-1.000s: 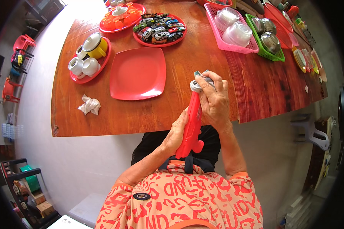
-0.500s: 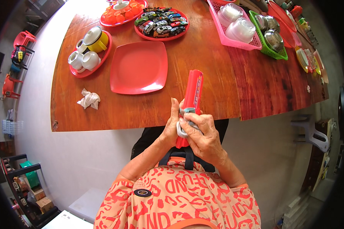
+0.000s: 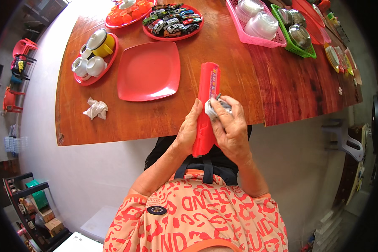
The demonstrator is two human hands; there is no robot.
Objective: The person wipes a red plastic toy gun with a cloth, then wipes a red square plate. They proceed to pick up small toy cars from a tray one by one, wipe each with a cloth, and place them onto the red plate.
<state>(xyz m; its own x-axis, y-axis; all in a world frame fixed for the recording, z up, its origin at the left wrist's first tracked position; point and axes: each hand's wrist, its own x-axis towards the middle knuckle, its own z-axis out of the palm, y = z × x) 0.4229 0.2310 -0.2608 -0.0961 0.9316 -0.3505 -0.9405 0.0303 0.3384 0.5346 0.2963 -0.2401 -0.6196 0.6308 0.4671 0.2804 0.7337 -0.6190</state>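
My left hand (image 3: 188, 131) grips a long red plastic case-like object (image 3: 204, 136) by its left side. Colourful lettering runs along the upper part of this object, which points away from me over the table's near edge. My right hand (image 3: 233, 134) pinches a crumpled white and grey cloth (image 3: 214, 110) and presses it against the object's right side. Beyond my hands lies a square red plate (image 3: 149, 71) with nothing on it. A crumpled white tissue (image 3: 95, 109) rests on the wood to its lower left.
A red oval tray (image 3: 110, 69) carries white cups and a yellow lidded pot. Behind are a red plate of toy cars (image 3: 172, 23) and a tray of orange cups (image 3: 121, 19). Pink (image 3: 264, 41) and green (image 3: 303, 52) baskets hold bowls and jars at the right.
The red object has moved up and slightly left, with more of its lower body showing. My right hand with the cloth has gone up along its side. My view has shifted slightly.
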